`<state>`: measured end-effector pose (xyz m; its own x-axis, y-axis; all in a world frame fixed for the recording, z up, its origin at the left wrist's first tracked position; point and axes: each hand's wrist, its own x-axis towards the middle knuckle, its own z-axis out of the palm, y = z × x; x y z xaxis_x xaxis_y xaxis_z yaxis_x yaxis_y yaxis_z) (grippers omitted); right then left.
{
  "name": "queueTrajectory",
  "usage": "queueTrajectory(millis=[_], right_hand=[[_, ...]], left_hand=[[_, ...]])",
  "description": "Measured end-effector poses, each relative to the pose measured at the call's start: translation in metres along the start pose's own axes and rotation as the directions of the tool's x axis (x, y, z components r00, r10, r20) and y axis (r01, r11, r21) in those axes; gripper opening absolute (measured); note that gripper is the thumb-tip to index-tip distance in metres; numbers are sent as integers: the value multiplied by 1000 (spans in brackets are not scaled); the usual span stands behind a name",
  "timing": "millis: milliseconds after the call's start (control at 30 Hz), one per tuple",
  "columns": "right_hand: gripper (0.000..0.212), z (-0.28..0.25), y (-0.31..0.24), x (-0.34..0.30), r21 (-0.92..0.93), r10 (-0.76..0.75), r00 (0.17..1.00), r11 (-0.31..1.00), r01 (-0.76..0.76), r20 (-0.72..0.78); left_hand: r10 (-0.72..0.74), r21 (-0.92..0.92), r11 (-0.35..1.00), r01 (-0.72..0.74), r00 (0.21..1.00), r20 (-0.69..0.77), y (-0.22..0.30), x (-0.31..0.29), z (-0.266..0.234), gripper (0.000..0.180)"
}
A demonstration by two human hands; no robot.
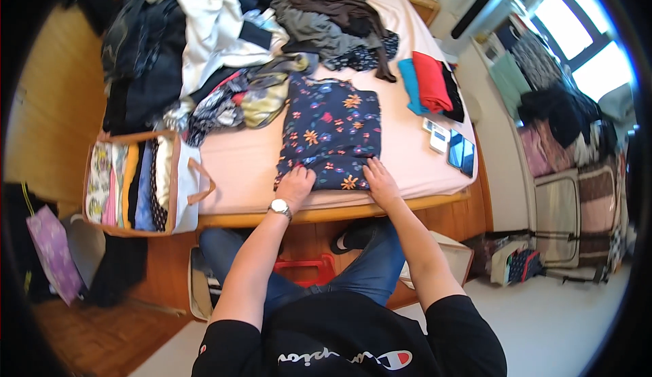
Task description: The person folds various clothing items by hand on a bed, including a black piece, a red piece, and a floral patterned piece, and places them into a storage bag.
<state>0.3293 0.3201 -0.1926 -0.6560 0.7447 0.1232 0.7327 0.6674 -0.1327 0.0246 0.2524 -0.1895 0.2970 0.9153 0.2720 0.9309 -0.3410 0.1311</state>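
A dark navy garment with a floral print (331,126) lies flattened into a rectangle on the bed, with a fold running across its near end. At its near left corner, my left hand (295,185) has its fingers bent over the cloth, gripping the folded part; a watch (279,206) sits on that wrist. My right hand (380,181) holds the near right side of the same fold, fingers on top of the fabric. Both thumbs are hard to make out. The kind of garment cannot be told from its folded shape.
A fabric storage box (187,194) with upright folded clothes stands at the bed's left edge. Loose clothes (204,31) heap along the far left. Folded red cloth (431,82), a phone (461,153) and a small white device (439,139) lie right. A red stool (309,268) is below.
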Motion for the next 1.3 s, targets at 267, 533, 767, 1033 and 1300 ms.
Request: queueTrajectory(millis=[267,533,767,1033,1300], right_hand=[[56,-42,2,-37,348,-50,992,938,6,117],[45,-24,18,-30,790,431,891,495,-363,140],[36,25,-11,7,890,719,694,346,-296,-48],[38,32,-1,22,548,802,596,513,-661,-31],[36,9,0,30,398,820,565,491,-775,87]], left_hand=[[-164,-194,957,217,953,253,34,-36,-70,42],[-389,-666,614,424,897,212,-22,-58,-24,27],[-726,-883,-55,467,588,356,-29,-38,27,16],[-744,-485,574,660,668,28,-41,-27,26,34],[-709,-418,572,705,682,179,-33,-17,8,25]])
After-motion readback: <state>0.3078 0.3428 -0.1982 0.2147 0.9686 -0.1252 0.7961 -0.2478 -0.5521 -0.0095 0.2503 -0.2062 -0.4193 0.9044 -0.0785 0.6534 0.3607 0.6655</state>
